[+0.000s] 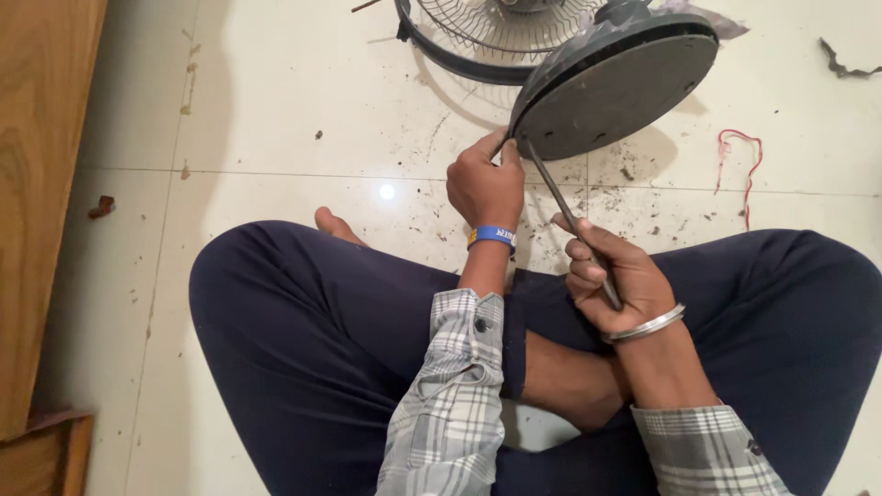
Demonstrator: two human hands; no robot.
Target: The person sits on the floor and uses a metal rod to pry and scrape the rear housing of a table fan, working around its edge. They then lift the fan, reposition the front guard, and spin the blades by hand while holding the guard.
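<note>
Sitting cross-legged on the tiled floor (276, 119). Left hand (485, 188) gripping the rim of a round grey fan base (616, 87), tilted up on edge. Right hand (617, 280) just below that base, wrapped around a thin dark rod (562, 204) with its tip at the rim. Wire fan guard (496, 28) behind the base, red wire (746, 165) to its right.

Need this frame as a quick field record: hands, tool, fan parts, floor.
left hand: grips the rim of the fan base, blue wristband on wrist
right hand: closed around a thin dark tool
tool tip: at the base's lower left edge
fan base: round, grey, tilted on edge, underside towards camera
fan grille: lying on floor behind base
floor: pale tiles, dirt specks, red wire
posture: seated cross-legged
</note>
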